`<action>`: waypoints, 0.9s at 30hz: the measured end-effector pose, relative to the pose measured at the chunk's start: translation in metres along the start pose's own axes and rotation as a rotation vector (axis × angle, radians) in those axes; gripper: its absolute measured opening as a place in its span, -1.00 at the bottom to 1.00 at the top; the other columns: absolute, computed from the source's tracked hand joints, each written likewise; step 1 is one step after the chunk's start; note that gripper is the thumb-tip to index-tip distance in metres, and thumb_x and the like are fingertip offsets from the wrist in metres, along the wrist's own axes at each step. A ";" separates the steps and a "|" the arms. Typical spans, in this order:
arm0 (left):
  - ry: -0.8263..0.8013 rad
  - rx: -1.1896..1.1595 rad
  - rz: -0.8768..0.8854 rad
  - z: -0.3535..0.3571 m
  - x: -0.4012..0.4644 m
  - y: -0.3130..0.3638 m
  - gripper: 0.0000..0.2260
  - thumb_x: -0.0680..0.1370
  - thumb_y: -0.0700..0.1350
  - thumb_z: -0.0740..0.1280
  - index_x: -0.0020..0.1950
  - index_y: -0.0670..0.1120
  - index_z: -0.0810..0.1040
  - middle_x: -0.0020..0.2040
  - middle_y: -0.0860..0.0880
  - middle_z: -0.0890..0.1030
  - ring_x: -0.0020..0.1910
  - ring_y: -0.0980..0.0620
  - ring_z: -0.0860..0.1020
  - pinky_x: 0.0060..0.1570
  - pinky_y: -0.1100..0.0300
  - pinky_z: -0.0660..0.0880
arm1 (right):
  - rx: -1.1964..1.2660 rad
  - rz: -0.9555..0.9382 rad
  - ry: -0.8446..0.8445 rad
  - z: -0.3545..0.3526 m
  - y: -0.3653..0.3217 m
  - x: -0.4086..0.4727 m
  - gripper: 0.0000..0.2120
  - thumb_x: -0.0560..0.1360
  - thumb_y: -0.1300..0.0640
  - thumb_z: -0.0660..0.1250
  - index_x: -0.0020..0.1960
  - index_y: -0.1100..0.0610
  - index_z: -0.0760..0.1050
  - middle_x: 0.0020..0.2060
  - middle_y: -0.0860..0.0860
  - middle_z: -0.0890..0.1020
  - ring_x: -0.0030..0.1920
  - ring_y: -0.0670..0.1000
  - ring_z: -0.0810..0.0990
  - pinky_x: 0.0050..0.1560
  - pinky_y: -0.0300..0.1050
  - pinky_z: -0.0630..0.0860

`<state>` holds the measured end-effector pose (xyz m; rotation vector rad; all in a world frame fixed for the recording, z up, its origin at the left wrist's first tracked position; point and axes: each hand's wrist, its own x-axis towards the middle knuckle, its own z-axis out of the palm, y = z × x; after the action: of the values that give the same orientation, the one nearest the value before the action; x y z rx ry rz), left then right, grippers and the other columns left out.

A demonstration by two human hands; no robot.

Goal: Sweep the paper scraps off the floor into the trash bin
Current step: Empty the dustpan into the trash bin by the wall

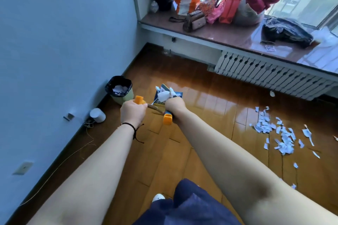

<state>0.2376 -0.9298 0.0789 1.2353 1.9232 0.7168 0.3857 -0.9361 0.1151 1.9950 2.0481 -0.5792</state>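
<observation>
Glossy wooden floor (210,115) ran to a radiator (265,73) at one o'clock; paper scraps (281,133) lay at three. The left hand (132,111) curled round an orange handle (139,100); the right hand (175,105) gripped the dustpan (169,95) beside the trash bin (119,87).

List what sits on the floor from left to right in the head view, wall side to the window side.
White cylinder → trash bin → dustpan with scraps → paper scraps on the floor.

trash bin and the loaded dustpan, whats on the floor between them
In the head view only a narrow strip of bare wooden floor separates the trash bin from the dustpan. The left hand with its orange handle hangs nearer the camera.
</observation>
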 end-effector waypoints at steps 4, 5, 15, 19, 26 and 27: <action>0.038 -0.024 -0.045 -0.034 0.042 -0.014 -0.72 0.50 -0.05 0.47 -0.35 -0.06 0.50 -0.35 -0.04 0.55 -0.25 -0.13 0.54 -0.32 0.16 0.36 | -0.109 -0.093 -0.038 -0.003 -0.038 0.042 -0.83 0.59 0.30 0.19 0.09 0.17 0.52 -0.17 -0.02 0.53 -0.11 0.00 0.61 -0.29 -0.23 0.51; 0.055 -0.049 -0.060 -0.042 0.055 -0.017 -0.72 0.50 -0.05 0.48 -0.35 -0.06 0.49 -0.36 -0.05 0.55 -0.27 -0.13 0.54 -0.32 0.15 0.38 | -0.121 -0.120 -0.057 -0.005 -0.049 0.054 -0.84 0.59 0.31 0.18 0.05 0.17 0.51 -0.20 -0.02 0.51 -0.14 -0.01 0.60 -0.31 -0.24 0.51; 0.209 -0.302 -0.191 -0.111 0.154 -0.038 -0.67 0.45 -0.05 0.52 -0.36 -0.12 0.44 -0.42 -0.10 0.53 -0.35 -0.16 0.52 -0.26 0.02 0.46 | -0.072 -0.154 0.025 -0.037 -0.142 0.143 -0.62 0.60 0.27 0.22 -0.38 0.11 0.27 -0.43 -0.04 0.32 -0.47 -0.03 0.28 -0.50 -0.20 0.15; 0.242 -0.422 -0.212 -0.143 0.182 -0.046 -0.73 0.43 -0.08 0.52 -0.30 -0.16 0.48 -0.45 -0.10 0.49 -0.40 -0.12 0.49 -0.31 0.09 0.42 | -0.204 -0.216 0.066 -0.049 -0.183 0.165 -0.70 0.63 0.13 0.24 -0.28 0.11 0.37 -0.43 -0.03 0.33 -0.47 -0.03 0.30 -0.50 -0.18 0.14; 0.247 -0.595 -0.292 -0.204 0.231 -0.074 -0.70 0.50 -0.20 0.48 -0.34 -0.14 0.42 -0.61 -0.01 0.38 -0.63 0.03 0.34 -0.46 0.20 0.32 | 0.120 -0.125 0.031 -0.052 -0.260 0.193 -0.79 0.66 0.15 0.19 -0.15 0.13 0.42 -0.43 -0.02 0.33 -0.46 -0.02 0.30 -0.46 -0.16 0.12; 0.232 -0.637 -0.320 -0.214 0.237 -0.082 -0.70 0.51 -0.22 0.47 -0.34 -0.15 0.41 -0.63 0.00 0.36 -0.66 0.04 0.33 -0.45 0.19 0.31 | 0.218 -0.088 0.000 -0.053 -0.272 0.196 -0.79 0.65 0.16 0.20 -0.16 0.13 0.42 -0.43 -0.02 0.33 -0.46 -0.02 0.29 -0.46 -0.16 0.12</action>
<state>-0.0435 -0.7573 0.0739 0.4587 1.7960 1.2116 0.1115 -0.7363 0.1133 2.0259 2.1635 -0.8541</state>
